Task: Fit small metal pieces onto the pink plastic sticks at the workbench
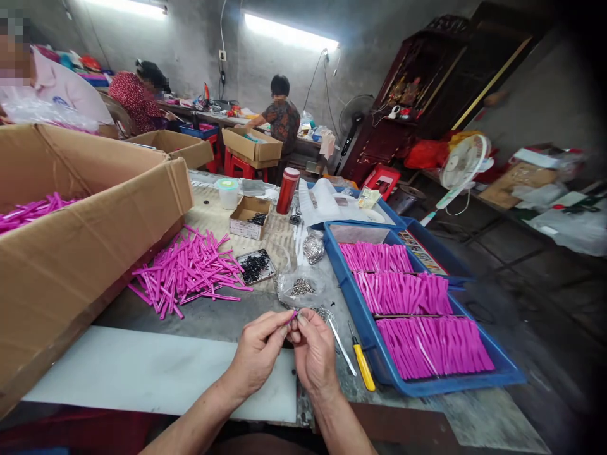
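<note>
My left hand (256,354) and my right hand (315,351) meet at the fingertips over the table, both closed in a pinch. Between them shows a bit of a magenta plastic piece (294,314); the fingers hide most of it. Just beyond lies an opened plastic bag of small metal parts (302,287). A metal tray of small black parts (255,266) rests to its left, beside a loose heap of magenta plastic strips (187,268). To the right of my right hand are a yellow-handled screwdriver (363,366) and slim metal tweezers (342,347).
A blue tray (353,328) on the right holds rows of magenta pieces. At left stands a large cardboard box (90,272) with more strips. Behind are a small carton (246,227), a red flask (287,191) and a lidded cup (228,197). Other people sit farther back.
</note>
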Motion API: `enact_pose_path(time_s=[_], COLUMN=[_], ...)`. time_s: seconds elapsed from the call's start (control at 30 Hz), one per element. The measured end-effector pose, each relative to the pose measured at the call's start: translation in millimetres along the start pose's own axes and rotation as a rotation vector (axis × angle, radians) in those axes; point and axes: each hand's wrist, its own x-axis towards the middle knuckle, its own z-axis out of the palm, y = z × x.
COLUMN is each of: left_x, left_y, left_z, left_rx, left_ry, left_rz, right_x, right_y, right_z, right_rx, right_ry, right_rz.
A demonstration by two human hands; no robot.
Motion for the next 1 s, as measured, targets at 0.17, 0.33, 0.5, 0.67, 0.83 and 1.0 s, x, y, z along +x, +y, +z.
enact_pose_path(time_s=[0.17,0.33,0.5,0.67,0.83,1.0], left_x=[-3,-3,-4,-4,-5,-6], left_y=[-1,-2,-5,-3,-1,-5], left_z=[-0.2,-0.3,0.3,1.2,1.9,3.1], left_rx=[0.001,0.042,0.083,0.067,0.018,-0.030], left_ry=[0.007,0.025,0.045,0.062,0.098,0.106], left_rz=[0.012,0.063,0.111,0.110,0.062,0.018], right_x=[0,1,4,6,6,9], right_y=[1,5,10,14,15,13], right_z=[0,-1,-6,-14,-17,-18], right_rx=[-0.028,-0.031,-0.104,-0.248,-0.346,-0.342], right_ry=[-0.002,0.004,0.001,-0.054,-0.096,-0.104], right_rz=[-0.010,-0.012,-0.046,-0.142,-0.227,-0.229])
